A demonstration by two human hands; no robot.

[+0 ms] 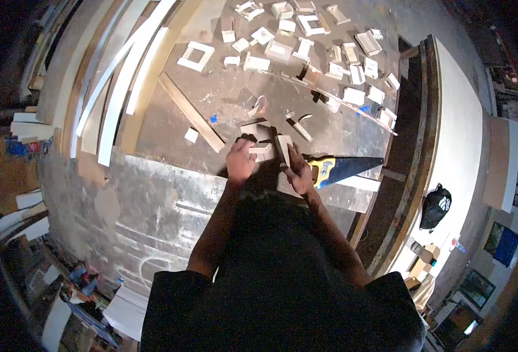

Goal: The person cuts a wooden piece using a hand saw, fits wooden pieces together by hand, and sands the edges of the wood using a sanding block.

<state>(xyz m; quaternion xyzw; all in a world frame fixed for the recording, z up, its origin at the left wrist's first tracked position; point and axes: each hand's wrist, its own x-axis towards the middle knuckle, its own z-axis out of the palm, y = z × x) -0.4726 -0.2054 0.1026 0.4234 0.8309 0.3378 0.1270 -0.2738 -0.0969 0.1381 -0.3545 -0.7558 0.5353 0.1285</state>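
My left hand (240, 161) is closed at the near side of the worktable, its fingertips on a small pale wooden piece (261, 150). Just to the right, my right hand (299, 176) grips a pale wooden block (284, 146) with fingers along its right side. Dark shadow between the hands hides how the two pieces meet. A handsaw (347, 169) with a yellow and black handle lies right beside my right hand, blade pointing right. Beyond the hands lies a small dark-and-pale tool or strip (299, 127) whose kind I cannot make out.
Many small wooden frames and boxes (279, 50) cover the far part of the worktable (171, 132). A wooden strip (191, 111) lies left of my hands, and long boards (124, 88) stretch further left. A black cap (436, 207) rests on the white board at right.
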